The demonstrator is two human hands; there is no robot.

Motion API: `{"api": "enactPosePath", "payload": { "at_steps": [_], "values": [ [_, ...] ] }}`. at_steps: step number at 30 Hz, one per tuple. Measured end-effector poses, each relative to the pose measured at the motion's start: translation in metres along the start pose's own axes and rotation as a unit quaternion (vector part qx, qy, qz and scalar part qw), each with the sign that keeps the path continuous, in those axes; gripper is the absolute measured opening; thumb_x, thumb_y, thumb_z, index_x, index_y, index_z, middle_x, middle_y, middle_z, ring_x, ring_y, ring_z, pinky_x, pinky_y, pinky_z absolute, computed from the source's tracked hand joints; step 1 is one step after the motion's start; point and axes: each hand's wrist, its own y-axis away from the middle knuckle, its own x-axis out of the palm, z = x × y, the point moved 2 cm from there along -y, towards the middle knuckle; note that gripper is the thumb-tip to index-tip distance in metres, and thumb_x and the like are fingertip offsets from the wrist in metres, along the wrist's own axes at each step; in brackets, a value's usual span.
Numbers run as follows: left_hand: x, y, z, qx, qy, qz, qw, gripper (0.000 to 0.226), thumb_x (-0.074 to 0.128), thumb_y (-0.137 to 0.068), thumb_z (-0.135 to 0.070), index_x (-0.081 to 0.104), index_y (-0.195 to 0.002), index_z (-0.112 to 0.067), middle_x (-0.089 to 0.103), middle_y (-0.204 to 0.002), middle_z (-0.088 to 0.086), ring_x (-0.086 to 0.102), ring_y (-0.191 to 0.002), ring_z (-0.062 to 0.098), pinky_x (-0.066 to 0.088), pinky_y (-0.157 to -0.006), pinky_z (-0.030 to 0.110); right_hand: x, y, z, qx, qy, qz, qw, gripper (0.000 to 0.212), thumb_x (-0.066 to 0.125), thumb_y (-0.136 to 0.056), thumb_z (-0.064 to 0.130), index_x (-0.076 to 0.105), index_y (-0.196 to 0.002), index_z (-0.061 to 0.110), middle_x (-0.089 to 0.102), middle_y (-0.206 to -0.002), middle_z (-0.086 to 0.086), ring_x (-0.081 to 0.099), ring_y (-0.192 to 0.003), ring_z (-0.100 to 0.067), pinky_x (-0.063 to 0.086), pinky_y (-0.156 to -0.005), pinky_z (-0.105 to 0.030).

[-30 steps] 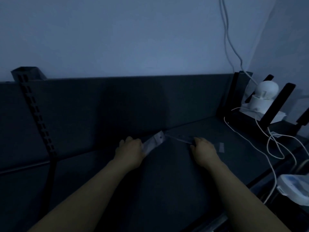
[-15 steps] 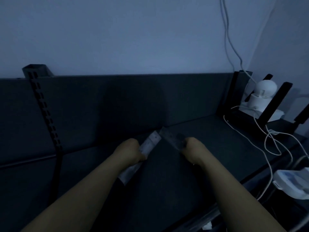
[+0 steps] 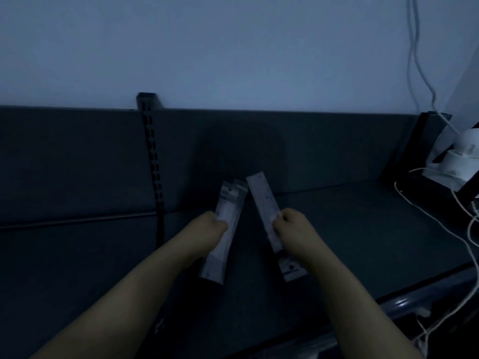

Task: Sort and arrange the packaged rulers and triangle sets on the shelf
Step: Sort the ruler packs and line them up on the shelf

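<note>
The scene is dim. My left hand (image 3: 210,226) grips a pale packaged ruler (image 3: 228,211) near its middle; the pack stands nearly upright, its hang-hole end pointing up toward the back panel. My right hand (image 3: 290,226) grips a second packaged ruler (image 3: 261,200) at mid-length, tilted so its top leans left and its hang-tab end (image 3: 291,268) points down toward me. The tops of the two packs almost meet above the dark shelf (image 3: 350,229). Both packs are lifted off the shelf surface.
A slotted upright post (image 3: 153,161) runs down the dark back panel at left. At far right stands a white device (image 3: 464,151) in a black bracket, with white cables (image 3: 464,237) trailing across the shelf. The shelf's front rail (image 3: 414,299) lies at lower right.
Both hands lifted their ruler packs from the shelf and turned them more upright and toward me. The camera view shifted left, so the post now sits nearer the middle.
</note>
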Motion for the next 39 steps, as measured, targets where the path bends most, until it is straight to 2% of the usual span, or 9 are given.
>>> {"api": "enactPosePath", "payload": {
  "at_steps": [5,12,15,20,25,28,31,34,39],
  "values": [
    [-0.053,0.041,0.030,-0.002,-0.006,-0.031,1.000,0.015,0.047,-0.095,-0.020,0.046,-0.080,-0.017,0.052,-0.081,-0.002,0.049,-0.067,0.007,0.036,-0.051,0.018,0.054,0.029,0.038,-0.029,-0.002,0.040,0.999,0.028,0.047,-0.097,0.024,0.056,-0.099,-0.002,0.059,-0.086,-0.008,0.055,-0.075,-0.016,0.046,-0.063,-0.027],
    [-0.145,0.119,0.089,0.011,-0.022,-0.127,0.992,0.012,0.057,-0.093,-0.026,0.053,-0.085,-0.019,0.062,-0.090,-0.002,0.056,-0.072,0.005,0.040,-0.050,0.013,0.149,0.083,0.102,-0.080,-0.009,0.091,0.993,0.018,0.052,-0.096,0.025,0.062,-0.093,0.010,0.060,-0.079,0.000,0.054,-0.067,-0.009,0.042,-0.055,-0.019],
    [-0.177,0.150,0.117,0.001,0.002,-0.165,0.986,0.015,0.060,-0.092,-0.026,0.054,-0.083,-0.017,0.063,-0.086,0.003,0.059,-0.070,0.010,0.045,-0.049,0.019,0.194,0.106,0.124,-0.093,-0.035,0.115,0.988,0.015,0.054,-0.095,0.025,0.062,-0.095,0.013,0.065,-0.091,-0.002,0.060,-0.080,-0.014,0.049,-0.067,-0.025],
    [-0.224,0.196,0.153,-0.019,0.017,-0.248,0.968,0.019,0.061,-0.091,-0.029,0.056,-0.083,-0.012,0.066,-0.083,0.008,0.062,-0.070,0.015,0.047,-0.049,0.023,0.261,0.137,0.160,-0.119,-0.063,0.155,0.979,0.011,0.058,-0.092,0.024,0.063,-0.094,0.014,0.067,-0.090,-0.004,0.060,-0.075,-0.011,0.045,-0.059,-0.021],
    [-0.272,0.244,0.179,-0.053,-0.010,-0.340,0.939,0.024,0.059,-0.091,-0.036,0.058,-0.082,-0.013,0.064,-0.076,0.001,0.059,-0.066,0.011,0.039,-0.050,0.022,0.319,0.159,0.200,-0.155,-0.063,0.210,0.963,0.010,0.060,-0.089,0.019,0.064,-0.088,0.010,0.070,-0.088,-0.008,0.065,-0.076,-0.019,0.053,-0.070,-0.035],
    [-0.301,0.271,0.196,-0.074,-0.016,-0.398,0.914,0.029,0.060,-0.090,-0.037,0.061,-0.084,-0.008,0.066,-0.076,0.006,0.061,-0.068,0.019,0.045,-0.058,0.029,0.354,0.169,0.230,-0.206,-0.052,0.263,0.941,0.011,0.059,-0.087,0.012,0.063,-0.082,0.003,0.069,-0.077,-0.009,0.066,-0.071,-0.028,0.053,-0.071,-0.042],
    [-0.325,0.299,0.215,-0.092,-0.007,-0.449,0.889,0.032,0.061,-0.090,-0.035,0.061,-0.087,-0.004,0.069,-0.080,0.013,0.063,-0.065,0.023,0.051,-0.062,0.033,0.393,0.183,0.258,-0.225,-0.061,0.317,0.919,0.011,0.059,-0.088,0.014,0.063,-0.088,0.003,0.071,-0.087,-0.015,0.070,-0.079,-0.028,0.054,-0.077,-0.045],
    [-0.347,0.326,0.234,-0.118,-0.011,-0.492,0.863,0.033,0.060,-0.090,-0.037,0.062,-0.090,-0.005,0.069,-0.083,0.013,0.066,-0.072,0.026,0.051,-0.061,0.034,0.435,0.200,0.279,-0.251,-0.073,0.361,0.895,0.013,0.058,-0.090,0.015,0.061,-0.089,0.002,0.066,-0.084,-0.018,0.068,-0.085,-0.037,0.053,-0.076,-0.045],
    [-0.387,0.366,0.269,-0.161,-0.030,-0.537,0.828,0.038,0.058,-0.092,-0.038,0.058,-0.086,0.000,0.063,-0.077,0.017,0.055,-0.061,0.020,0.042,-0.054,0.029,0.495,0.234,0.307,-0.269,-0.075,0.410,0.868,0.007,0.058,-0.092,0.019,0.063,-0.088,0.015,0.070,-0.088,-0.007,0.069,-0.083,-0.022,0.055,-0.078,-0.040]
  ]
}}
